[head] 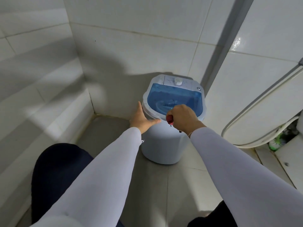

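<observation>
A small white washing machine (161, 145) stands on the tiled floor in a corner, with a translucent blue lid (173, 99) and a round dial (177, 82) on its rear panel. My left hand (141, 119) lies flat against the machine's left upper side, fingers straight. My right hand (182, 119) is curled round a red-handled tool (169, 119) at the front rim of the machine; the tool's tip is hidden.
White tiled walls close in at the left and behind. A grey pipe (227, 40) runs down the wall behind the machine. At the right stands a white appliance or door panel (265, 115), with a green brush (277, 143) beside it. My dark-clad knees are at the bottom.
</observation>
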`<state>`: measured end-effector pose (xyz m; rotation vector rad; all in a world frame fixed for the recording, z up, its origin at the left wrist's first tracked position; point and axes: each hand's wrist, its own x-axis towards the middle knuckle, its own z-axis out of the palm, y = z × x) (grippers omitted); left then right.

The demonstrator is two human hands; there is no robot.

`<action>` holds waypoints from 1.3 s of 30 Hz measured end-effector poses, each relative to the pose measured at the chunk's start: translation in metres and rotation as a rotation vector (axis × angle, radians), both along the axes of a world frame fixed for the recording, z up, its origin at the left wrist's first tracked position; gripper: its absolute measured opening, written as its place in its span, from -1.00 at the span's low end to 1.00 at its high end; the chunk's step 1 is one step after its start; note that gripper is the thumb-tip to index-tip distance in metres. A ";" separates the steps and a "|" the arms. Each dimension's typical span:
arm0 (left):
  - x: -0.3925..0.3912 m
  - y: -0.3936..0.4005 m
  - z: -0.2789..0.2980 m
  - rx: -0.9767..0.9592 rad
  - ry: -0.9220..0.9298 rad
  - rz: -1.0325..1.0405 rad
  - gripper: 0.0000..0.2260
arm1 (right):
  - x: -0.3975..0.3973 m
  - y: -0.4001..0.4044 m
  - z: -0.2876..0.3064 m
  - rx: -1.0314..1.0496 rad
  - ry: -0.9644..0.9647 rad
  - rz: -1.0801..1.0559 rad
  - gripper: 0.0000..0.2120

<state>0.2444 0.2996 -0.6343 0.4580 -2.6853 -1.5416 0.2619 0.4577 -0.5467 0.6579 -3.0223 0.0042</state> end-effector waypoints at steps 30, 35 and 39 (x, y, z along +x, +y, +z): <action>0.015 0.046 -0.010 0.178 -0.021 0.132 0.12 | -0.085 -0.013 0.043 0.283 -0.064 0.789 -0.56; 0.010 0.045 -0.013 0.156 -0.034 0.138 0.06 | -0.096 -0.006 0.029 0.291 -0.047 0.924 -0.54; 0.007 0.041 -0.013 0.126 -0.009 0.109 -0.12 | -0.097 -0.008 0.017 0.244 0.031 1.062 -0.65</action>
